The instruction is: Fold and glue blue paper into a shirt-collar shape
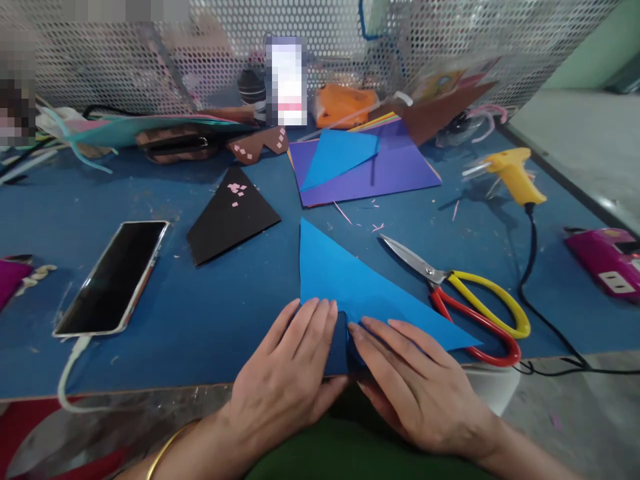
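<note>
A bright blue sheet of paper (350, 273), folded to a triangular shape, lies near the table's front edge. My left hand (293, 357) rests on its lower left edge with fingers flat and side by side. On the lower right part, my right hand (413, 380) has its fingers bent over the paper, thumb below them, pinching its near edge. Between the hands a narrow dark blue patch shows; how the paper is folded there is hidden. Scissors (430, 273) with one red and one yellow handle lie at the right, partly under the paper's right tip.
A black folded paper (233, 223) bears small pink pieces. Behind lie purple sheets (400, 160) with a blue piece (343, 153), and brown paper glasses (257, 147). A phone (115, 277) with a cable is left; a yellow glue gun (515, 173) and magenta socket box (607, 260) are right.
</note>
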`<action>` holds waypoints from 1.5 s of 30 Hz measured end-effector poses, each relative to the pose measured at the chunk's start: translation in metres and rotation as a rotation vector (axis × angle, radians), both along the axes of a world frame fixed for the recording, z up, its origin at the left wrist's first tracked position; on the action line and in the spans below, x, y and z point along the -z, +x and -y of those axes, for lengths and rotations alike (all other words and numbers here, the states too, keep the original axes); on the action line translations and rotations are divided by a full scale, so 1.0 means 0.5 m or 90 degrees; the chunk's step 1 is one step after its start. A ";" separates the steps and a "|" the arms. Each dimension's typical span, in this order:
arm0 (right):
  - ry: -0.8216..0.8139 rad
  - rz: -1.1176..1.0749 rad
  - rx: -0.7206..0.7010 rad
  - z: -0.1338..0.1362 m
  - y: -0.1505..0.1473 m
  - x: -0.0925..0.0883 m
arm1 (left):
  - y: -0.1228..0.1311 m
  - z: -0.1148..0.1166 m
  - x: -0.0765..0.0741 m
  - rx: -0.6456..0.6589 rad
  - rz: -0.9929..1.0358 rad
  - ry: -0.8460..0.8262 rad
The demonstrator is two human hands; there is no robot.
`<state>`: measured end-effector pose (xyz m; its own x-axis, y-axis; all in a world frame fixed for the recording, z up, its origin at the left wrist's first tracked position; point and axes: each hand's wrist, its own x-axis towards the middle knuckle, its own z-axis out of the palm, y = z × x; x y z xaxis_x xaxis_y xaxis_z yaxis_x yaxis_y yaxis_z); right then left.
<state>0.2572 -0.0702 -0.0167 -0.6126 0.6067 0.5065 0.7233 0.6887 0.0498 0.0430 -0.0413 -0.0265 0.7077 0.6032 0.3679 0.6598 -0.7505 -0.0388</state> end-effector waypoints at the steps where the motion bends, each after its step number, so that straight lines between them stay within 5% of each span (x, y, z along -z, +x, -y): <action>1: -0.004 -0.002 0.002 0.001 0.000 0.000 | 0.000 0.001 0.000 0.002 -0.009 0.007; 14: -0.121 -0.061 0.010 0.012 0.000 -0.002 | 0.010 -0.003 -0.013 -0.014 0.014 -0.033; 25: -0.034 -0.089 0.036 0.044 -0.001 0.043 | 0.027 0.021 -0.018 0.015 0.005 -0.031; 37: -0.101 -0.184 0.041 0.038 -0.002 0.015 | 0.032 0.045 -0.026 -0.080 0.013 -0.077; 45: -0.061 -0.159 0.067 0.050 -0.012 0.042 | 0.033 0.057 0.000 -0.096 -0.001 -0.062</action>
<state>0.2512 -0.0950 -0.0375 -0.4065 0.7128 0.5716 0.7729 0.6019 -0.2008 0.0596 -0.0699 -0.0266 0.6073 0.7351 0.3013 0.7651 -0.6433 0.0274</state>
